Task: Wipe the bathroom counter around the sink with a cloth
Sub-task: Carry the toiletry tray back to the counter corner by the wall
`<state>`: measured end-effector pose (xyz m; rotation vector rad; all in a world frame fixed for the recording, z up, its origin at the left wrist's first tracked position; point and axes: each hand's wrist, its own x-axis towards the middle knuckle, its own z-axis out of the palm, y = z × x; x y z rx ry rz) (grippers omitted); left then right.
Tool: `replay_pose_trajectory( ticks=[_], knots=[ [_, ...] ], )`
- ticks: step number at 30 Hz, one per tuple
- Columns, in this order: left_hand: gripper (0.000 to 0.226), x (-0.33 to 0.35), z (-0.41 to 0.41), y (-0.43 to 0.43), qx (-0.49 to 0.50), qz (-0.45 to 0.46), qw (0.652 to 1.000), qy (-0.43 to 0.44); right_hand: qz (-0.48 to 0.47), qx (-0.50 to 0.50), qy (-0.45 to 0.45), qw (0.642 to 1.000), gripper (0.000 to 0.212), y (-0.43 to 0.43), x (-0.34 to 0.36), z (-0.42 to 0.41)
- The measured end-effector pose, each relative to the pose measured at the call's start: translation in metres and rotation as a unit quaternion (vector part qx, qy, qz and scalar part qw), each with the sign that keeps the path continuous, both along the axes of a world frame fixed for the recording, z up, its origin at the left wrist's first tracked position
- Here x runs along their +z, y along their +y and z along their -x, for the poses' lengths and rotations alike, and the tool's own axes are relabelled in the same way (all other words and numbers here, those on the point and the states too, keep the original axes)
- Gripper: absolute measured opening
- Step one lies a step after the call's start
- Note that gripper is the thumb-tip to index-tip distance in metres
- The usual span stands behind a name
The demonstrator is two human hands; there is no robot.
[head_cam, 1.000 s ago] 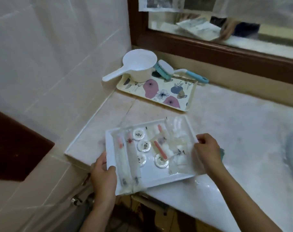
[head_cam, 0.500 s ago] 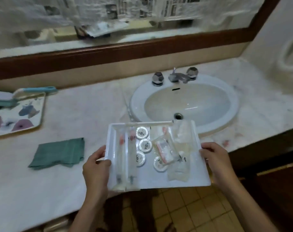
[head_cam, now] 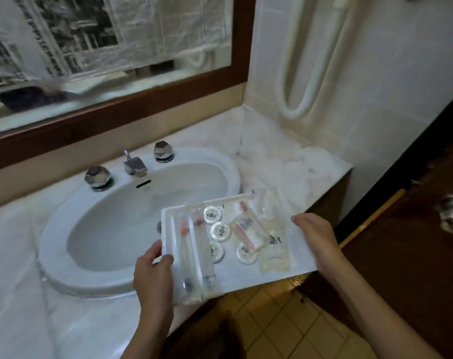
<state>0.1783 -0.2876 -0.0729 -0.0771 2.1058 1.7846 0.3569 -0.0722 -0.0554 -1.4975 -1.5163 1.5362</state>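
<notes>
Both forearms are reaching up from in front of the sink (head_cam: 121, 229). The left hand (head_cam: 152, 278) is gripping the white tray (head_cam: 300, 263) at its near-left corner, thumb lying on top and fingers tucked underneath. The right hand (head_cam: 316, 237) is clamping the tray's right edge, fingers curled round it. The tray is hovering over the sink's front-right rim, carrying long clear packets (head_cam: 186, 250) and round soaps (head_cam: 220, 230). The counter (head_cam: 285, 161) is wrapping round the sink, pale marble, showing cloudy white patches to the sink's right.
</notes>
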Motion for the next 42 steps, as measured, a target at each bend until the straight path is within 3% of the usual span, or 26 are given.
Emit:
replay_pose_trajectory(
  ticks=[5,8,10,14,18,20,23,25,32,42],
  knots=[
    [0.047,-0.010,0.018,0.088,-0.002,-0.013,1.000,0.014,-0.001,0.005,-0.018,1.000,0.019,0.095,-0.001,0.024],
    [0.046,-0.014,0.035,0.140,0.011,-0.009,1.000,0.013,-0.024,0.023,-0.061,0.998,0.047,0.150,0.001,0.053],
    [0.044,-0.014,0.044,0.170,0.019,-0.006,1.000,0.024,-0.037,0.045,-0.084,0.995,0.052,0.182,0.004,0.074],
    [0.043,-0.017,0.070,0.225,0.025,0.015,0.997,0.065,-0.048,0.098,-0.101,0.989,0.032,0.240,0.010,0.118],
    [0.043,-0.015,0.100,0.273,0.046,0.054,0.994,0.079,-0.069,0.141,-0.138,0.978,0.034,0.291,0.005,0.173],
    [0.044,-0.015,0.117,0.298,0.058,0.064,0.992,0.091,-0.082,0.170,-0.165,0.968,0.021,0.314,0.000,0.205],
    [0.048,-0.017,0.144,0.331,0.069,0.070,0.990,0.099,-0.098,0.205,-0.186,0.956,0.053,0.348,-0.006,0.255],
    [0.053,-0.020,0.164,0.351,0.077,0.076,0.989,0.100,-0.113,0.213,-0.176,0.954,0.059,0.367,-0.010,0.288],
    [0.062,-0.039,0.222,0.408,0.057,0.123,0.986,0.101,-0.127,0.197,-0.167,0.958,0.055,0.420,-0.042,0.364],
    [0.068,-0.057,0.249,0.442,0.028,0.222,0.969,0.101,-0.134,0.167,-0.158,0.964,0.049,0.445,-0.077,0.389]
  ],
)
